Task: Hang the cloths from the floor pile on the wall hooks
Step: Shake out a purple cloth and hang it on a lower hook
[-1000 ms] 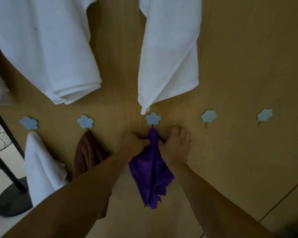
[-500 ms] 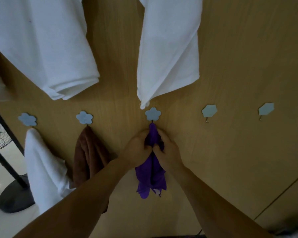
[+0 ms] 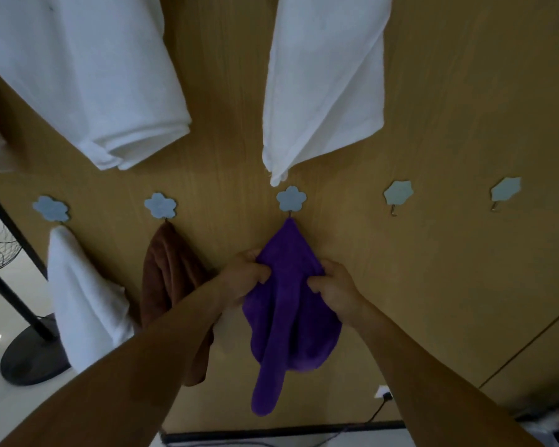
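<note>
On the wooden wall panel (image 3: 465, 124), a row of flower-shaped hooks runs from left to right. The purple cloth (image 3: 291, 301) hangs from the 3rd hook (image 3: 291, 199), with its top corner caught on the metal prong directly below the flower plate.

The left hand (image 3: 244, 279) grips the left edge of the purple cloth, fingers curled round a fold. The right hand (image 3: 334, 290) grips the right edge in the same manner. Both hands sit below the hook at about the same height, and the cloth is spread between them. The lower part of the cloth hangs free against the wall in 1 long fold.

The 1st hook (image 3: 50, 208) carries a white cloth (image 3: 78, 291). The 2nd hook (image 3: 160, 205) carries a brown cloth (image 3: 168, 279), just beside the left forearm. The 4th hook (image 3: 398, 193) and 5th hook (image 3: 505, 189) show their metal prongs.

Higher on the wall hang 2 large white towels (image 3: 88, 75); the tip of the right one ends just above the 3rd hook. A pedestal fan (image 3: 29, 356) stands on the floor at far left. A wall socket (image 3: 383, 391) sits low on the wall, right of the purple cloth.
</note>
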Demonstrator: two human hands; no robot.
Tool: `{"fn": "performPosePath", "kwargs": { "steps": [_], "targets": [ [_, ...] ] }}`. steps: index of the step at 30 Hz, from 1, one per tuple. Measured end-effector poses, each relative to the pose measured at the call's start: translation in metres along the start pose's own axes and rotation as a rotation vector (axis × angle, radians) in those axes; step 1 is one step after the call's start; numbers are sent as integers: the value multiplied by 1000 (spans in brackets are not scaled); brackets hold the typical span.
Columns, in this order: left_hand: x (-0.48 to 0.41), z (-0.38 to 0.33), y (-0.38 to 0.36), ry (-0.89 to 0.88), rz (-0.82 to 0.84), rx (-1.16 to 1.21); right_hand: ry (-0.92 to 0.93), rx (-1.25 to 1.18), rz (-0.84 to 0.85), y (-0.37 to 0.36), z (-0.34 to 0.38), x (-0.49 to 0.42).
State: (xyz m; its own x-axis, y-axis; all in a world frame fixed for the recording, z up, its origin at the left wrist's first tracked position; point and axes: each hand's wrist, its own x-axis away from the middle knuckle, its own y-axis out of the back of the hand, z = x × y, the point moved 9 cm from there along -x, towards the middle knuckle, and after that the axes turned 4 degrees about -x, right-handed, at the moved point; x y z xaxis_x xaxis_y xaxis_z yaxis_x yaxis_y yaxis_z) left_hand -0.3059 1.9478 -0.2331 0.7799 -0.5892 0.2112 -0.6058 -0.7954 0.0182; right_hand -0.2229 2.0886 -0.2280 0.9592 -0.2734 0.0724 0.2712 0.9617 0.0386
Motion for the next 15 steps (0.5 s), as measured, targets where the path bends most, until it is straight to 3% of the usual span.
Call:
{"fn": "performPosePath", "kwargs": {
  "steps": [2,5,9,12,15],
  "targets": [
    [-6,6,-2,-8,-101,-45,-92,-91,-89,4,-14,-1],
    [-12,19,-1,-61,-277,-150,-126,24,-139,7,-42,-12],
    [-14,22,2,-124,-334,-265,-92,213,-196,12,-64,-18],
    [-8,15,7,-190,-400,-481,-133,324,-247,22,-73,-14],
    [0,27,10,-168,-398,-564,-134,425,-261,33,-75,-3]
  ]
}}
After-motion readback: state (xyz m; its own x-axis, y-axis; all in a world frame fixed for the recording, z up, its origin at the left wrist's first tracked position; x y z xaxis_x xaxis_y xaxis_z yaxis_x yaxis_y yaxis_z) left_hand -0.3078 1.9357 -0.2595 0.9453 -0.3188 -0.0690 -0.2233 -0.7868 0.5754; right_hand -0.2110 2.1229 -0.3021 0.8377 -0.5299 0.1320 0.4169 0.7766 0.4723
